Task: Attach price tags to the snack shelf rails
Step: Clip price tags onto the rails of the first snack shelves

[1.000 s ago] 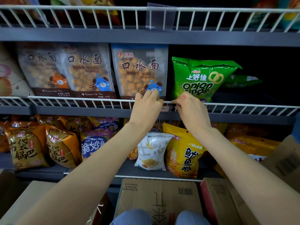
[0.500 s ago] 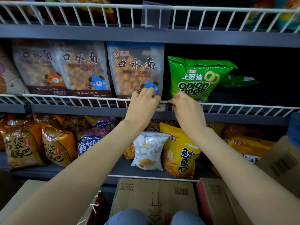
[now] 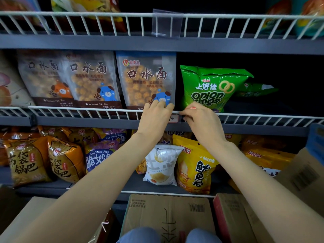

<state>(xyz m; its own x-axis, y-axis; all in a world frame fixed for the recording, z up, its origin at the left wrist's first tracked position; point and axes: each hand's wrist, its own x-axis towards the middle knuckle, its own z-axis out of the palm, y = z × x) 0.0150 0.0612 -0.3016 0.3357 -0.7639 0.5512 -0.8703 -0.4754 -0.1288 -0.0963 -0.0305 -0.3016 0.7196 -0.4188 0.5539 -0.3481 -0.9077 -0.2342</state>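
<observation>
Price tag point(image 3: 174, 118) sits on the white wire rail point(image 3: 87, 110) of the middle shelf, mostly hidden between both hands; handwriting on it unreadable. Left to right on that shelf: three clear pouches point(image 3: 89, 79) marked 口水面, "Present for You", holding small golden puffs; then a green Oishi bag point(image 3: 210, 88) reading "Onion Rings". Lower shelf: orange 锅巴 bags point(image 3: 26, 162), a purple "Cui Miao Jiao" bag point(image 3: 100, 158), a yellow 鱿鱼卷 bag point(image 3: 196, 165). Near: a cardboard box point(image 3: 168, 214) with barcode. Left hand point(image 3: 156, 118): fingers together, curled over the rail at the tag's left edge. Right hand point(image 3: 201, 120): fingers pinching the tag's right edge at the rail.
</observation>
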